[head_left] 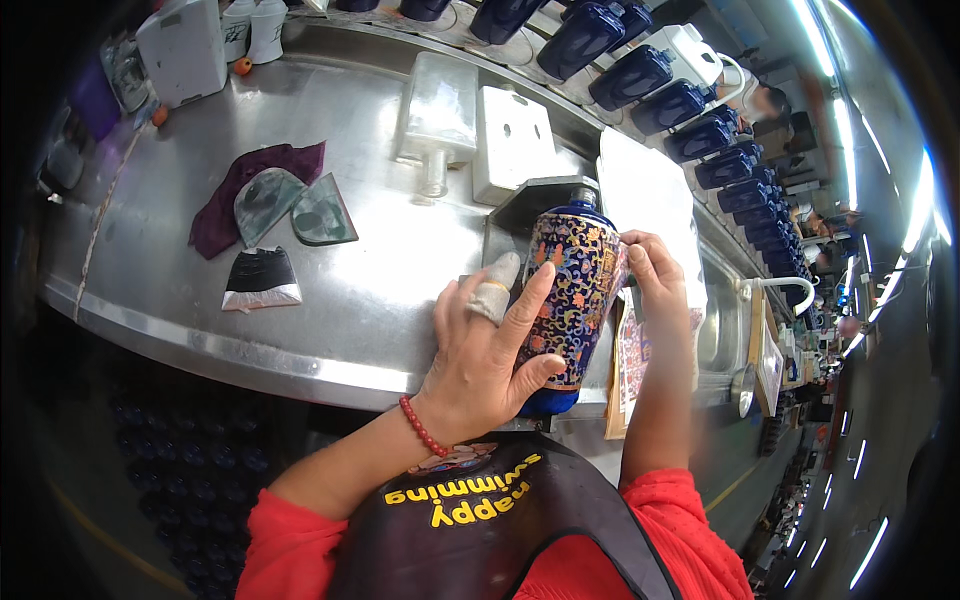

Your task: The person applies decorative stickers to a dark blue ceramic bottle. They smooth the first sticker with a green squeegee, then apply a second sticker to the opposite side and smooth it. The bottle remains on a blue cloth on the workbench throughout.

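A dark blue bottle (555, 402) lies tilted in front of me, its bare neck pointing away. A colourful floral decal (572, 300) covers most of its body. My left hand (478, 360) steadies it from the left, thumb and forefinger laid against the bottle; pale sleeves cover some other fingers. At the bottle's right side, my right hand (655, 268) is pinched at the decal's edge; the fingertips partly hide the spot. Behind the bottle is a dark angular support (520, 205). Patterned decal sheets (630, 350) lie beneath my right forearm.
On the metal bench (370, 270) at left lie a purple cloth (215, 220), two greenish scraper pads (268, 205) and a black-and-white brush-like piece (262, 280). A clear bottle-shaped block (440, 110) and white block (512, 140) stand behind. Blue bottles (632, 75) line the far side.
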`<state>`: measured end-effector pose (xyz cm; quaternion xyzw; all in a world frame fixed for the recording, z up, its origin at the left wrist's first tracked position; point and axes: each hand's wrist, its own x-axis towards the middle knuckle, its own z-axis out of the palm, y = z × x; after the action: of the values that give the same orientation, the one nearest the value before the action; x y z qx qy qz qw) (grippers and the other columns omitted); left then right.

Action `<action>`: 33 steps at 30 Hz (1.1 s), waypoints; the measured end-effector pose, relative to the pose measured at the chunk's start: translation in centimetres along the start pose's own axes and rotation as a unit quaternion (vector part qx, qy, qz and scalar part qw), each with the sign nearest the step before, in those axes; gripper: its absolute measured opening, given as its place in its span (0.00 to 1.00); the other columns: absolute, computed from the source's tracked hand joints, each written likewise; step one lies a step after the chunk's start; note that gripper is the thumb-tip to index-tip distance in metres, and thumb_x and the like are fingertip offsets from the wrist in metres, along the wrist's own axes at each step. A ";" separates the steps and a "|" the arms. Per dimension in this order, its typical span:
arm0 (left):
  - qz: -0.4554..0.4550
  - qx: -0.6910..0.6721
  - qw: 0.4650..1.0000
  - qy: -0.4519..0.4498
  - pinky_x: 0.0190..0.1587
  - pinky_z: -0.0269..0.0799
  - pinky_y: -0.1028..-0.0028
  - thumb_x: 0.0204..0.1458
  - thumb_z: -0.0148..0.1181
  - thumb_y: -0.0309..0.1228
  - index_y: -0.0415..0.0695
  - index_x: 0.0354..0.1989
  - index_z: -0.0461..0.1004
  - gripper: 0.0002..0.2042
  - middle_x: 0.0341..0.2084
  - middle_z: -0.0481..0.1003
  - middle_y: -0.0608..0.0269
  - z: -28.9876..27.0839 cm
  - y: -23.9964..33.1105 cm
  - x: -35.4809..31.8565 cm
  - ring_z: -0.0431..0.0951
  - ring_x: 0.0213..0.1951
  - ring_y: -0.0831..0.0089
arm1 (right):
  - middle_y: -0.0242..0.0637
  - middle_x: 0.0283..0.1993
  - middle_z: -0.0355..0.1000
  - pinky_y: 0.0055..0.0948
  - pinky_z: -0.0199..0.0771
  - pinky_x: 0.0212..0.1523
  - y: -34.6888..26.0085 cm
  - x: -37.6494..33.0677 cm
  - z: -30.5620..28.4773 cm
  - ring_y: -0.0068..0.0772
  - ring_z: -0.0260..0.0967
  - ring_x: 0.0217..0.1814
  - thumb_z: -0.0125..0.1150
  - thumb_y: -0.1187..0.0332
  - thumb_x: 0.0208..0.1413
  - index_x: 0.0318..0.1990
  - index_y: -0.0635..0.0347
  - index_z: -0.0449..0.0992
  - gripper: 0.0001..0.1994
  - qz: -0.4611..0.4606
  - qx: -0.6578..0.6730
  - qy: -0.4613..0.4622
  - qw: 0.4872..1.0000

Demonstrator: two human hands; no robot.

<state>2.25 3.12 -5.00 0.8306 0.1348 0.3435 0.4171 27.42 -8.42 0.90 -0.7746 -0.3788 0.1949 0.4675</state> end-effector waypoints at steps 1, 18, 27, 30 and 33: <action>0.004 0.010 1.000 0.003 0.68 0.43 0.40 0.63 0.50 0.59 0.48 0.76 0.54 0.39 0.66 0.60 0.40 0.0 0.0 0.3 0.58 0.65 0.41 | 0.32 0.52 0.71 0.20 0.68 0.38 0.0 -0.1 0.0 0.16 0.64 0.37 0.58 0.64 0.68 0.33 0.63 0.76 0.13 -0.001 -0.009 0.002 1.000; 0.050 0.099 0.994 -0.012 0.67 0.51 0.53 0.64 0.50 0.55 0.42 0.72 0.60 0.36 0.56 0.73 0.44 -0.5 -1.0 5.8 0.69 0.61 0.48 | 0.32 0.52 0.71 0.19 0.68 0.38 0.7 -0.2 0.0 0.16 0.65 0.38 0.55 0.64 0.70 0.34 0.64 0.75 0.13 -0.029 0.018 0.003 0.999; 0.072 0.058 0.996 0.003 0.64 0.53 0.52 0.63 0.50 0.59 0.41 0.69 0.65 0.36 0.50 0.76 0.50 0.2 -1.9 6.0 0.72 0.53 0.52 | 0.28 0.46 0.74 0.22 0.70 0.42 2.2 -0.1 0.6 0.18 0.67 0.43 0.54 0.59 0.70 0.55 0.61 0.76 0.16 0.078 0.050 -0.008 0.996; 0.073 0.023 0.997 -0.007 0.64 0.52 0.54 0.62 0.50 0.60 0.44 0.71 0.63 0.37 0.51 0.76 0.54 0.0 -2.2 5.9 0.71 0.55 0.55 | 0.37 0.47 0.74 0.23 0.73 0.36 1.1 -2.1 0.9 0.26 0.72 0.41 0.55 0.70 0.67 0.57 0.61 0.77 0.14 -0.158 -0.111 0.162 0.968; 0.095 0.025 0.995 -0.020 0.66 0.49 0.53 0.61 0.51 0.62 0.48 0.73 0.61 0.39 0.55 0.74 0.52 -0.3 -2.4 5.5 0.69 0.59 0.53 | 0.48 0.60 0.69 0.33 0.77 0.48 0.1 -6.8 1.3 0.39 0.72 0.57 0.62 0.76 0.59 0.61 0.58 0.77 0.21 -0.251 -0.146 0.112 0.950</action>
<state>6.21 7.56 -4.21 0.8564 0.0558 0.3616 0.3643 22.25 -12.96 -0.22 -0.7308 -0.5307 -0.0743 0.4228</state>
